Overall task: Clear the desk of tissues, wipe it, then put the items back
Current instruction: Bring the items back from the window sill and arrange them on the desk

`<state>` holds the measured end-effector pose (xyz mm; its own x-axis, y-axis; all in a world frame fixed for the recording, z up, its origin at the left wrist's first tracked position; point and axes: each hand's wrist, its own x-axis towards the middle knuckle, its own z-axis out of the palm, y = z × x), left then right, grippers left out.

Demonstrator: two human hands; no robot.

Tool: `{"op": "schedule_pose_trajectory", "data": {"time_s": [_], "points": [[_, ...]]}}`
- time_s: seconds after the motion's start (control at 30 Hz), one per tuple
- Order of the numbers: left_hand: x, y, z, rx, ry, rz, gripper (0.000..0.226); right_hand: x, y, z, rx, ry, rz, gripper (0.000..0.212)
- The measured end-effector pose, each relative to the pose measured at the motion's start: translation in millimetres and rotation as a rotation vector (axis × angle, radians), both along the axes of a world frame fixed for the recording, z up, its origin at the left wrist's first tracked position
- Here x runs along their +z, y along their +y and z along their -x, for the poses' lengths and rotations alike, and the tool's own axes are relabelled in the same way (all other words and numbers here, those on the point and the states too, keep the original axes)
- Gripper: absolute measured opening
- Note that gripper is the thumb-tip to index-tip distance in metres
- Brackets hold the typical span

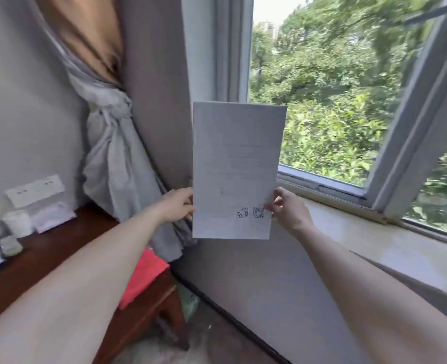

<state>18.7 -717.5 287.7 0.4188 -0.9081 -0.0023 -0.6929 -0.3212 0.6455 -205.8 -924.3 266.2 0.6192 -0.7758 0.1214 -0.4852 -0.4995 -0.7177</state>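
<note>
Sheet of paper [238,166]: white, printed with faint lines of text and two square codes near its lower right. Held upright at the centre of the frame, in front of the wall corner and the window frame, clear of every surface.

Left hand [177,204]: at the sheet's left edge, low down, fingers curled round the edge and gripping it.

Right hand [289,208]: at the sheet's right edge, level with the codes, pinching the edge between thumb and fingers. The sheet spans the gap between the two hands and rises well above both.

Table [46,258]: dark wood, lower left of the frame, below and left of the sheet.

On the table, at the left edge of the frame against the wall: a white cup [17,223] and, just beside it, a soft white packet [53,216]; both blurred.

Red cloth [143,274]: at the table's right end, under the left forearm.

Curtain [117,153]: grey, knotted, hanging left of the sheet.

Wall sockets [34,190]: left, above the table.

Window sill [374,232]: pale, right of the sheet.
</note>
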Motion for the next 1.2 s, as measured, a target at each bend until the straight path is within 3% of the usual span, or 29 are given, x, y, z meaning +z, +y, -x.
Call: {"op": "schedule_pose_trajectory", "data": {"time_s": [0.27, 0.67, 0.8, 0.9, 1.2], "points": [[2.7, 136.0, -91.9, 0.295, 0.002, -0.028, 0.024, -3.4, 91.8, -157.0, 0.228, 0.046, 0.010, 0.017], [-14.2, 309.4, -154.8, 0.776, 0.057, -0.064, 0.041, 0.1, 215.9, -346.5, 0.728, 0.069, 0.091, 0.020], [-7.9, 353.7, -149.6, 0.927, 0.084, -0.037, 0.039, 3.7, 264.4, -392.8, 0.897, 0.023, 0.134, 0.024], [-5.2, 382.9, -136.5, 1.048, 0.091, -0.038, 0.036, 2.6, 299.7, -417.3, 1.003, 0.029, 0.140, 0.011], [-14.4, 469.9, -104.8, 1.274, 0.116, -0.042, 0.041, -14.9, 410.1, -458.0, 1.250, 0.045, 0.098, 0.019]]}}
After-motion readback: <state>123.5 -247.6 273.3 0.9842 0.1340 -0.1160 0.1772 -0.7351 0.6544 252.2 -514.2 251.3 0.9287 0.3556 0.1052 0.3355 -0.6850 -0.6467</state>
